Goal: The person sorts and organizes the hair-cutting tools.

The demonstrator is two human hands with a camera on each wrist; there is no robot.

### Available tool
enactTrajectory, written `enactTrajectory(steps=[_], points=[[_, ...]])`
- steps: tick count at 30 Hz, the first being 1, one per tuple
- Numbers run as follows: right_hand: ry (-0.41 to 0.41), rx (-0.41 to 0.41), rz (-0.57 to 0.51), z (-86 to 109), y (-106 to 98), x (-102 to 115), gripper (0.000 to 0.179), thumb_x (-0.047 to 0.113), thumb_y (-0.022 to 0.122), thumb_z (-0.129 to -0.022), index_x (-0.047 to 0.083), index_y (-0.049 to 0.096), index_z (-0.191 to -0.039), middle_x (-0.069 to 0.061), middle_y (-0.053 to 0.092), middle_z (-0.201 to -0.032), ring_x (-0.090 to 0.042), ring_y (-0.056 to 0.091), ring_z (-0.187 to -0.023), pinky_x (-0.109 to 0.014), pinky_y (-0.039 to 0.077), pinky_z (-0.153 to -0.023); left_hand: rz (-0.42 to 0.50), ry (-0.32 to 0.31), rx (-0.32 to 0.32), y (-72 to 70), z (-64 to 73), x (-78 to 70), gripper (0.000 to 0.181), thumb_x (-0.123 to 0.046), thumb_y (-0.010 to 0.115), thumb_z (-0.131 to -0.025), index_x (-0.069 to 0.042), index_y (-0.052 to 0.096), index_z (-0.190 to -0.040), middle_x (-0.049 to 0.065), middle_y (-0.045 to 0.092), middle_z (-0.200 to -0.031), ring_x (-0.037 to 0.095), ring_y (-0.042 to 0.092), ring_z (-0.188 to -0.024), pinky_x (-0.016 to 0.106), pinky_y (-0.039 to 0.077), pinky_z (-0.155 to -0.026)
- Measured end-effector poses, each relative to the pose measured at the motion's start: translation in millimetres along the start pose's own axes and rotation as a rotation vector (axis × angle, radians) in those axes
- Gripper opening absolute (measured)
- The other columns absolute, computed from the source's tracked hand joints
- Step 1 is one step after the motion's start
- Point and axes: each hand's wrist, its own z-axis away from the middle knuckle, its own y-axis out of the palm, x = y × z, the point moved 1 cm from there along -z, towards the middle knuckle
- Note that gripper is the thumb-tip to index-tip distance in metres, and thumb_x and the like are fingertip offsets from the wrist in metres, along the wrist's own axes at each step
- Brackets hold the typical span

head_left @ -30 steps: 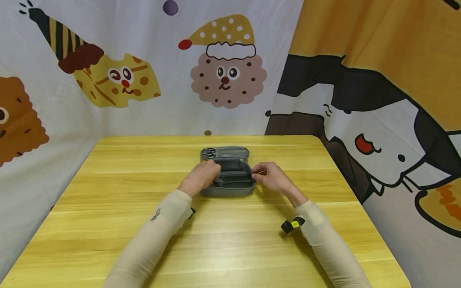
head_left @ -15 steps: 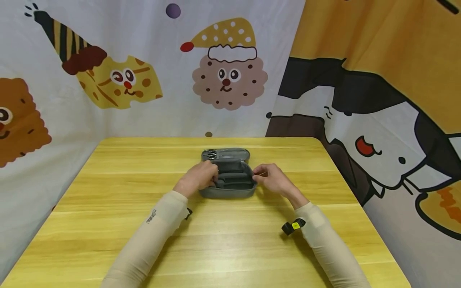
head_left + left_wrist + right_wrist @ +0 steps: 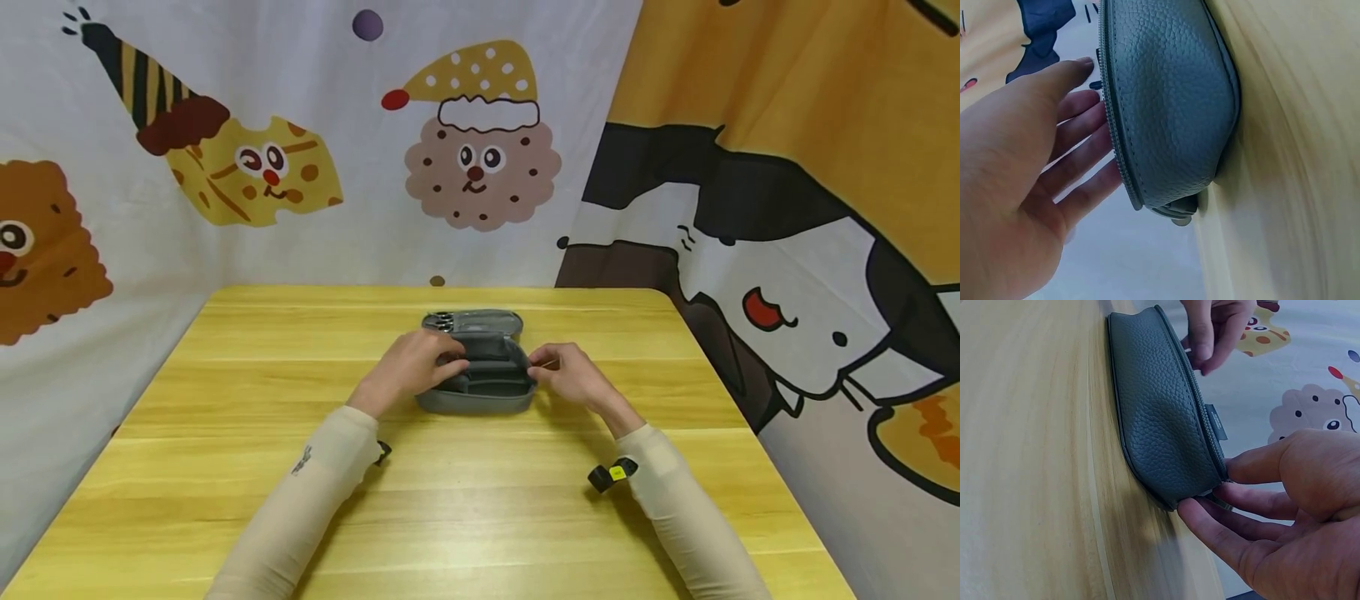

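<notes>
A grey leather-look zip case (image 3: 476,404) lies unzipped on the table, lid folded back to the far side. Its inside is split by a dark divider (image 3: 495,375). Metal tools with finger loops (image 3: 442,321) sit at the left of the lid; their kind is too small to tell. My left hand (image 3: 408,367) hovers at the case's left end, thumb and fingers spread apart; in the left wrist view its fingers (image 3: 1088,128) reach behind the zipped rim and hold nothing visible. At the right end, my right hand (image 3: 1304,500) pinches the case's corner between thumb and fingers.
The case stands toward the far half of a wooden table (image 3: 480,508). Behind and beside the table hangs a cloth (image 3: 300,250) printed with cartoon figures. A small dark tab (image 3: 1215,422) sticks out at the case's rim.
My left hand was curled inside the left end of the case; now its thumb and fingers have spread and it has drawn slightly up and left. The right hand keeps its place.
</notes>
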Motion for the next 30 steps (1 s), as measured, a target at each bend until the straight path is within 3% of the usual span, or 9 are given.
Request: enactTrajectory(steps=[8, 17, 23, 30], points=[[0.004, 0.0, -0.005, -0.3, 0.1, -1.4, 0.029, 0.019, 0.069, -0.114, 0.003, 0.076, -0.137, -0.019, 0.078, -0.134, -0.036, 0.076, -0.123, -0.047, 0.066, -0.1, 0.081, -0.084, -0.138, -4.9, 4.8, 13.9, 0.05, -0.04, 0.079, -0.108, -0.009, 0.076, -0.146, 0.016, 0.077, -0.144, 0.036, 0.079, -0.123, 0.055, 0.066, -0.104], [0.009, 0.009, -0.012, 0.0, -1.0, -1.0, 0.03, 0.02, 0.07, -0.114, 0.002, 0.075, -0.138, -0.019, 0.078, -0.135, -0.037, 0.076, -0.124, -0.046, 0.066, -0.099, 0.194, -0.22, -0.156, -17.8, 8.8, 28.5, 0.077, -0.052, 0.078, -0.107, -0.015, 0.053, -0.169, 0.018, 0.054, -0.172, 0.046, 0.053, -0.158, 0.068, 0.047, -0.128], [0.008, 0.009, -0.01, 0.5, -1.4, -1.0, 0.031, 0.019, 0.069, -0.114, 0.002, 0.074, -0.139, -0.02, 0.077, -0.136, -0.037, 0.076, -0.125, -0.046, 0.066, -0.099, 0.224, -0.317, -0.168, -24.1, 6.9, 37.8, 0.084, -0.064, 0.067, -0.109, -0.019, 0.044, -0.175, 0.018, 0.046, -0.177, 0.046, 0.046, -0.162, 0.071, 0.041, -0.131], [0.013, 0.014, -0.017, 0.2, -1.0, -0.3, 0.03, 0.019, 0.07, -0.113, 0.002, 0.075, -0.138, -0.02, 0.077, -0.135, -0.037, 0.076, -0.124, -0.044, 0.066, -0.097, 0.266, -0.388, -0.201, -28.9, 0.8, 49.4, 0.084, -0.069, 0.05, -0.113, -0.013, 0.043, -0.175, 0.022, 0.051, -0.173, 0.047, 0.049, -0.16, 0.07, 0.04, -0.132]])
